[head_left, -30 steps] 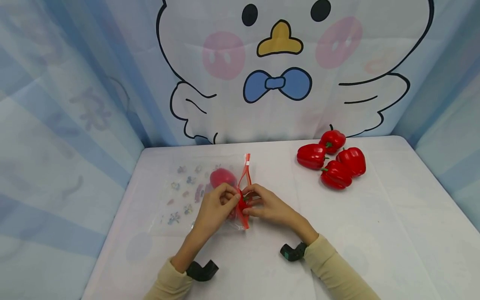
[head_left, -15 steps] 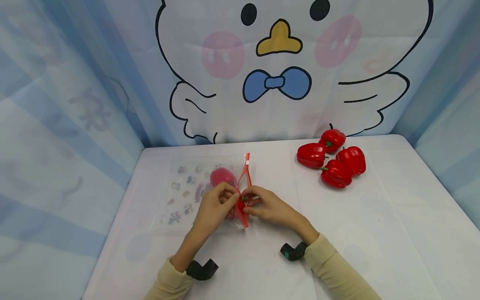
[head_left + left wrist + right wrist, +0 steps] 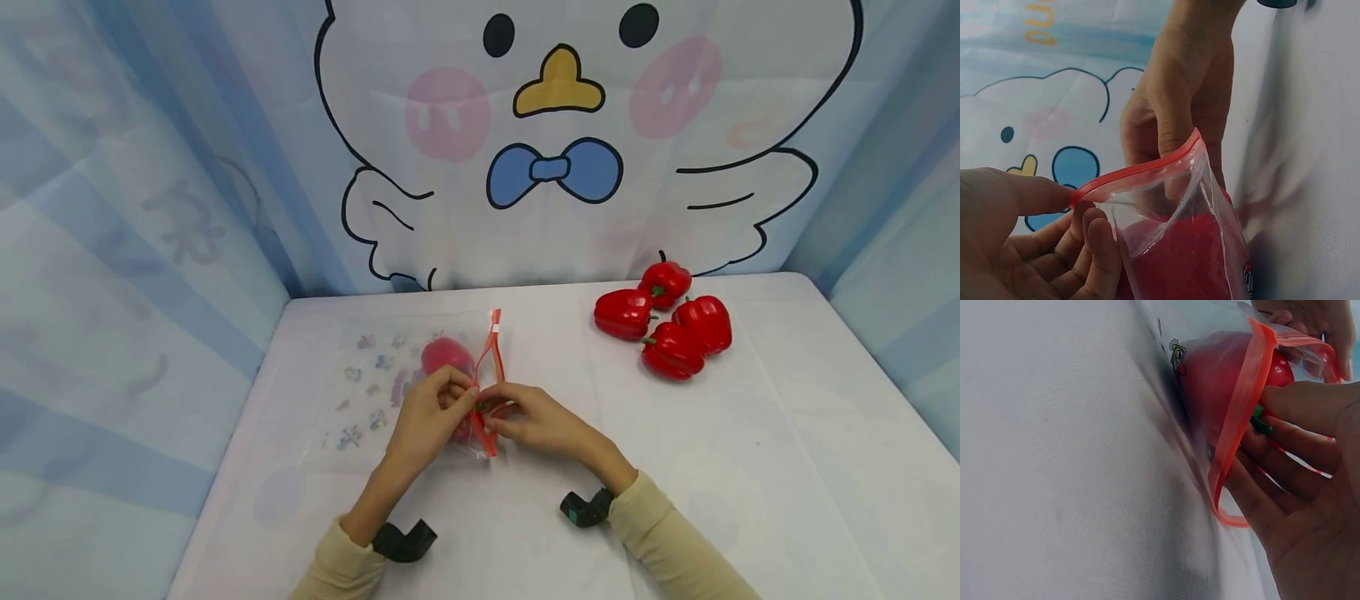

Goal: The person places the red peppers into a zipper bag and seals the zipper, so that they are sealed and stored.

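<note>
1. Four red peppers (image 3: 672, 350) lie on the table (image 3: 720, 483), well apart from the zip bag (image 3: 360, 400), out past its mouth and farther from the person.
2. Inside the bag, a rounded red shape (image 3: 446, 354) shows through the film, probably a pepper already packed.
3. Just within the bag's mouth sits the pepper being worked on (image 3: 1219, 381); I judge it mostly in, with a last push remaining.
4. Its green stem (image 3: 1262, 423) points out of the bag's mouth, toward the right palm, while the body lies deeper in. The long axis appears to run from the mouth inward; film and fingers hide the exact tilt.
5. At the bag's mouth, the right hand (image 3: 536, 417) has nearly straight, slightly spread fingers touching the pepper's stem end.
6. On the bag's lip, the left hand (image 3: 423, 412) pinches the red zip edge (image 3: 1244, 406) between thumb and forefinger.
7. Left to do, presumably: the loose peppers, then closing the bag.
</note>
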A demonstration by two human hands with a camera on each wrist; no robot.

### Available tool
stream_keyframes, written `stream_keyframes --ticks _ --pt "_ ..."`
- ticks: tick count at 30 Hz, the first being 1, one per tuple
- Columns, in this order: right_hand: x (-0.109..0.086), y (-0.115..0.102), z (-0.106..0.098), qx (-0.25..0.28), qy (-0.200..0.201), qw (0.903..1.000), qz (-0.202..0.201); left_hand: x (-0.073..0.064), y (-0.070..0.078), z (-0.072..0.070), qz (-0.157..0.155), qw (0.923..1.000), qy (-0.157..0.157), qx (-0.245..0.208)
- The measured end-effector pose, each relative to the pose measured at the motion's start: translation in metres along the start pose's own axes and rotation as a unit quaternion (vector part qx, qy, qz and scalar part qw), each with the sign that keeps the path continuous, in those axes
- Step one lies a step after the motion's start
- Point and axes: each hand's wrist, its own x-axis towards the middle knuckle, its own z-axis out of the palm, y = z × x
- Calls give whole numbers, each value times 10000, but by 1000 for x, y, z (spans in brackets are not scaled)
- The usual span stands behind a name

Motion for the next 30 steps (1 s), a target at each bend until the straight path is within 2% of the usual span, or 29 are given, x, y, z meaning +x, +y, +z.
stream_keyframes --ticks 6,10,18,30 --pt "-1 1 -4 -78 -16 10000 1 0 -1 0 12 10000 13 -42" --pt "-6 -1 -17 -84 14 9999 -56 0 -2 0 -14 9999 -28 -107" --pt "-20 -5 -56 -176 307 9986 390 0 2 -2 -91 9999 -64 -124" --pt "-39 0 -92 -474 982 9905 840 -1 0 -3 1 9997 -77 -241"
